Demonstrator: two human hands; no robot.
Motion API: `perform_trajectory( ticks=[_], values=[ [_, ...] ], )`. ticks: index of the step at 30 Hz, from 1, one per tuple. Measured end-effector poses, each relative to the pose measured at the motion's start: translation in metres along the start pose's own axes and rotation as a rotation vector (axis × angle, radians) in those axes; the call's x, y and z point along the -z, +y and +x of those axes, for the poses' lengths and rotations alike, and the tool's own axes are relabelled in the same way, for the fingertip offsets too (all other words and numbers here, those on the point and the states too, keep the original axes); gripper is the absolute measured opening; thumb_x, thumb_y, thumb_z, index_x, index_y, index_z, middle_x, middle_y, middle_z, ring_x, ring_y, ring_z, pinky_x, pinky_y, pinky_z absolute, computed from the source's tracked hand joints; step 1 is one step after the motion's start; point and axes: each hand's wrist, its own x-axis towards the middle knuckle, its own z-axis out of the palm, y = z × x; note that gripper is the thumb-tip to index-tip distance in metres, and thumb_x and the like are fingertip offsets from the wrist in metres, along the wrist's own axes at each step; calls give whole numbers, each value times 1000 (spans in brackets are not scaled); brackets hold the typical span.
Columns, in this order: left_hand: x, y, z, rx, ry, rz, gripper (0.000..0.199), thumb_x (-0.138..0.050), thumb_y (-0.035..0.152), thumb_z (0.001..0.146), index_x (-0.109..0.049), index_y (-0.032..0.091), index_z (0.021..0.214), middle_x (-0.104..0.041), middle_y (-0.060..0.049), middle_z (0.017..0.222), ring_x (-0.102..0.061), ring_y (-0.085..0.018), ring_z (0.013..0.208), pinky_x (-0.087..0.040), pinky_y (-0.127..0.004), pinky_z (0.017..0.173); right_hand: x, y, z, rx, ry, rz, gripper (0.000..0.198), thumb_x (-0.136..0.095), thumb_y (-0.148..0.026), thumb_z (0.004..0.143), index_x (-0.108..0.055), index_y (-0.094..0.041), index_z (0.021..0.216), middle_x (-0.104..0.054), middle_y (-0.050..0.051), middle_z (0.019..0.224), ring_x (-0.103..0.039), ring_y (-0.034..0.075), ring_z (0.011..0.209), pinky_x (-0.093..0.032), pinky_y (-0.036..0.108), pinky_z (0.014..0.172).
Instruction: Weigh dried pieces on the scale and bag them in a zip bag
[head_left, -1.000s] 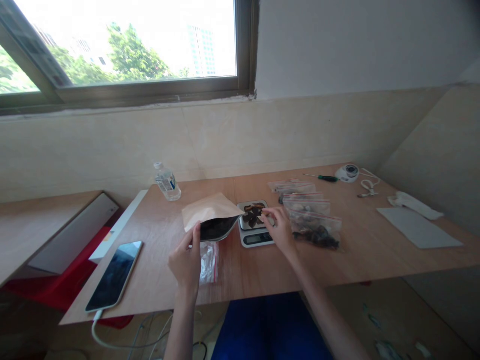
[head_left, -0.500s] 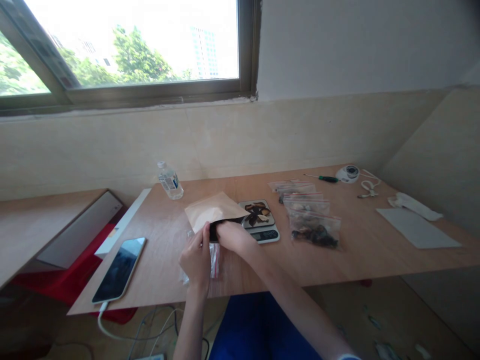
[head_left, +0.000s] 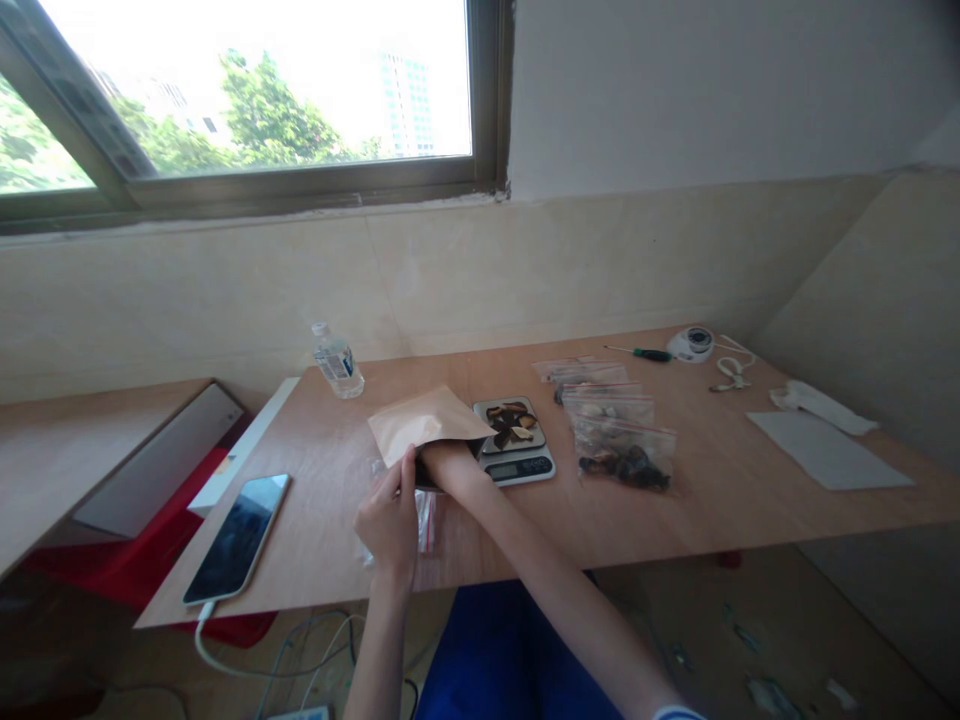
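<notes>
Kraft paper pouch [head_left: 424,422] lay on its side mid-desk, mouth toward the person, just left of the small digital scale [head_left: 514,447]. Left hand [head_left: 390,515] pinched the pouch's lower mouth edge, fingers closed on the paper. Right hand [head_left: 442,462] was inside the pouch past the wrist; can't tell whether it was open or closed on anything.

Handling, my read: pouch looked light, thin-walled, soft, and would crumple and collapse if not held open. Best hold was at the mouth rim, where the left hand already had it. The body would buckle under a squeeze. Contents looked like dried dark pieces, same as the pile on the scale: light, probably brittle.

A flat clear zip bag [head_left: 424,520] lay under the left hand. More filled zip bags [head_left: 626,458] were stacked just right of the scale.

Surface: bare plywood desk [head_left: 720,500], flat, matte, decent friction. Phone [head_left: 238,535] on a cable sat near the left front edge, water bottle [head_left: 337,361] at the back, screwdriver [head_left: 643,353] and a grey sheet [head_left: 829,450] far right. Window above, strong daylight, tiled wall behind.
</notes>
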Motion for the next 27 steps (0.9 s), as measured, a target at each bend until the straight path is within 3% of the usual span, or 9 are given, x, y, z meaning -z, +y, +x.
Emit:
perform_trajectory(
  ticks=[3,7,10,14,18,24,27],
  values=[
    [1,0,0,-6,-17,15,31,-47,40,87,-73,23,85,-68,-4,65,-57,-13,56,-23,-21,48,3,3,-11,-28,-51,-60,21,-45,-8,87,-64,-11,97,-69,8,100,-62,21,94,-43,29,89],
    [2,0,2,5,-20,22,31,-47,40,87,-73,23,87,-68,-5,67,-58,-13,57,-24,-21,48,23,-3,-33,-74,-145,-171,22,-44,-7,86,-65,-8,95,-69,17,91,-66,25,83,-48,31,78],
    [4,1,5,11,-17,26,30,-48,40,86,-73,24,89,-69,-6,68,-58,-14,59,-24,-21,49,36,-8,-47,-47,-128,-170,24,-42,-8,88,-63,-11,100,-69,15,94,-66,23,87,-48,30,78],
    [5,0,9,46,-26,74,28,-51,41,85,-73,24,91,-70,-6,73,-58,-13,57,-24,-21,49,44,-3,-62,50,62,140,20,-48,-14,87,-63,-19,100,-67,6,101,-62,17,97,-46,29,86],
    [5,0,10,43,-35,77,26,-51,38,85,-72,25,94,-71,-5,76,-59,-13,60,-24,-21,49,50,7,-75,49,233,410,17,-52,-16,85,-65,-22,96,-68,2,98,-62,14,93,-47,26,84],
    [4,2,10,64,-56,71,25,-52,38,85,-71,25,95,-71,-5,78,-60,-14,63,-24,-21,50,59,10,-81,19,315,526,15,-55,-20,84,-67,-22,91,-69,1,93,-63,15,89,-48,27,81],
    [4,2,10,60,-62,70,26,-51,38,86,-71,26,96,-71,-5,79,-61,-14,64,-24,-21,50,60,13,-85,-43,327,723,12,-60,-24,80,-68,-22,89,-69,2,92,-64,16,88,-50,28,80]
  ],
)
